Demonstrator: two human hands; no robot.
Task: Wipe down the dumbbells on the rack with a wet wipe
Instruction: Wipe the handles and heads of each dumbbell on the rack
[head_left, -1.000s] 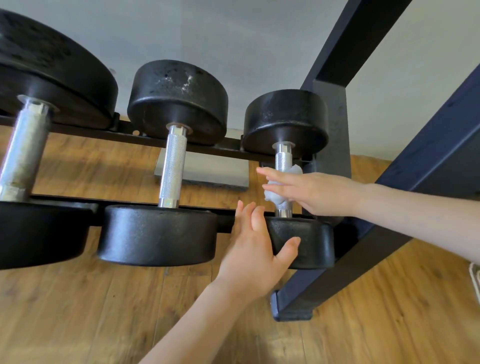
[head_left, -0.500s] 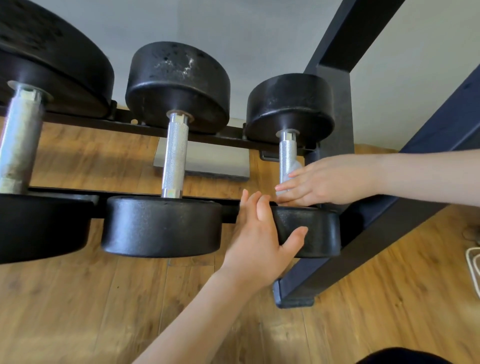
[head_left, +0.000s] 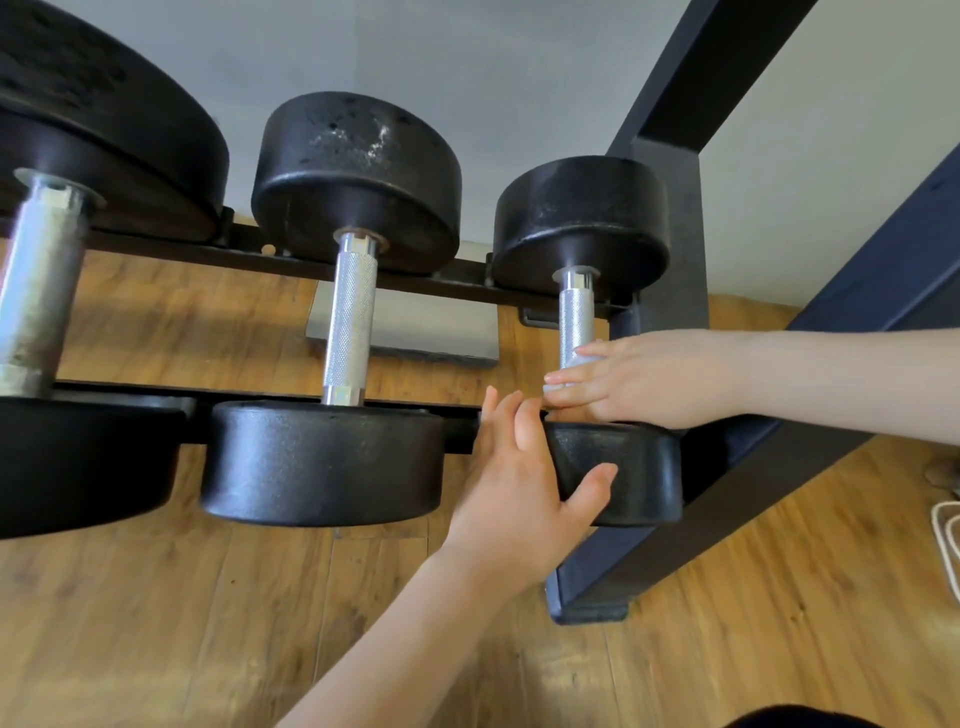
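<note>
Three black dumbbells lie across the rack's rails (head_left: 426, 283). The smallest dumbbell (head_left: 634, 478) is at the right end, by the rack's upright. My right hand (head_left: 644, 379) wraps the white wet wipe (head_left: 582, 361) around the lower part of its knurled silver handle (head_left: 575, 312); only a sliver of the wipe shows above my fingers. My left hand (head_left: 519, 483) steadies the near head of that dumbbell, thumb on its front face and fingers along its left side. The medium dumbbell (head_left: 324, 462) sits to the left, and the large dumbbell (head_left: 78, 457) at the far left.
The dark rack frame (head_left: 727, 499) runs diagonally at the right, with its foot on the wooden floor (head_left: 208, 623). A grey flat block (head_left: 410, 332) lies on the floor behind the rails. A white cord (head_left: 948, 535) shows at the right edge.
My right hand has slid the wipe down the small dumbbell's handle, from its middle to just above the near head. My left hand has stayed on that head.
</note>
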